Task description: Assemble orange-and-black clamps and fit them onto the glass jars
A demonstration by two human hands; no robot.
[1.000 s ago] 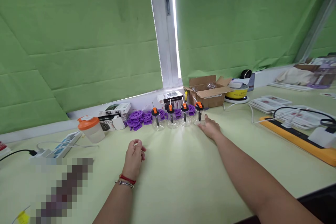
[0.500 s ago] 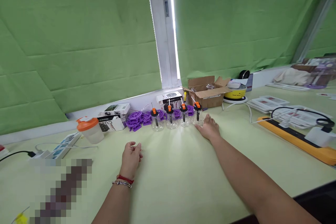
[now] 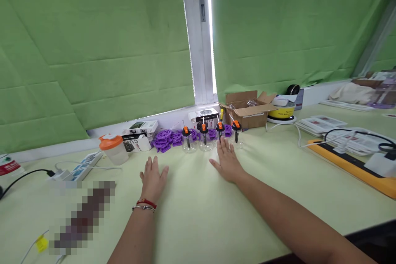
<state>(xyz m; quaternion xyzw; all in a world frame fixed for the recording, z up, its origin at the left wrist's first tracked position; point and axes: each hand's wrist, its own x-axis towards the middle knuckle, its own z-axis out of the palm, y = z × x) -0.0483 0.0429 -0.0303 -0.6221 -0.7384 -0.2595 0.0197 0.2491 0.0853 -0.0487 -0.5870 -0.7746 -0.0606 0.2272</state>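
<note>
Several small clear round-based containers (image 3: 189,147) with black-and-orange tops (image 3: 203,128) stand in a row toward the back of the table. A thin rod sticks up from each top. My right hand (image 3: 228,161) is open, palm down, its fingers spread in front of the row. Its fingertips cover part of one container; whether they touch it I cannot tell. My left hand (image 3: 154,179) lies over the table to the left, open and holding nothing. Purple plastic pieces (image 3: 163,139) are heaped behind and left of the row.
At the back are a cardboard box (image 3: 247,116), small printed boxes (image 3: 137,143) and a yellow tub (image 3: 282,112). An orange-lidded cup (image 3: 115,150) and a power strip (image 3: 86,166) sit left. An orange-and-black bar (image 3: 349,167), cables and stacked white packets (image 3: 355,140) lie right.
My right hand has moved left from beside the rightmost container to the front of the row. My left hand has turned palm down and its fingers have spread. The view has shifted slightly.
</note>
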